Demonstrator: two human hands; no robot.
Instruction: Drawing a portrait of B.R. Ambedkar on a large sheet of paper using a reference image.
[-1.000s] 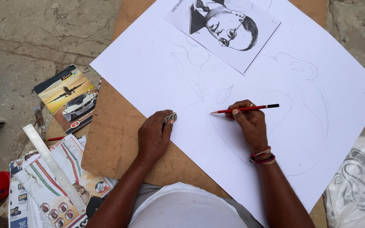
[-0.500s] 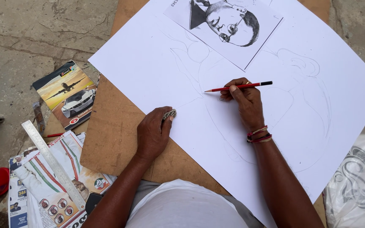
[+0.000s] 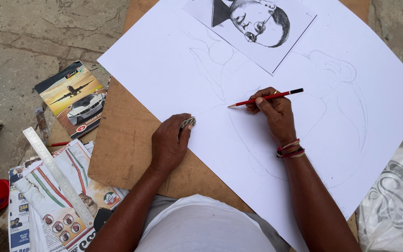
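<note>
**Red pencil on a large white sheet**

A rough, cracked concrete floor [image 3: 33, 42] fills the upper left of the frame. On it lies a flat brown board [image 3: 127, 140], matte and fibrous, carrying a big smooth white sheet [image 3: 164, 70] with faint curved pencil outlines. At the top centre a smaller printed portrait [image 3: 253, 23] in grey tones rests on the sheet. At lower left sit glossy newspapers [image 3: 47, 205], a long pale ruler [image 3: 57, 175] laid diagonally, and a booklet [image 3: 75, 100] with a car on its cover.

The left hand [image 3: 169, 142] presses the sheet's edge at centre, fingers curled around a small grey eraser [image 3: 188, 122]. The right hand [image 3: 276, 112], just right of centre, is clamped on a slim red pencil [image 3: 264, 98]. Its long axis runs nearly horizontal, tip pointing left and touching the paper, dark end up to the right.
</note>
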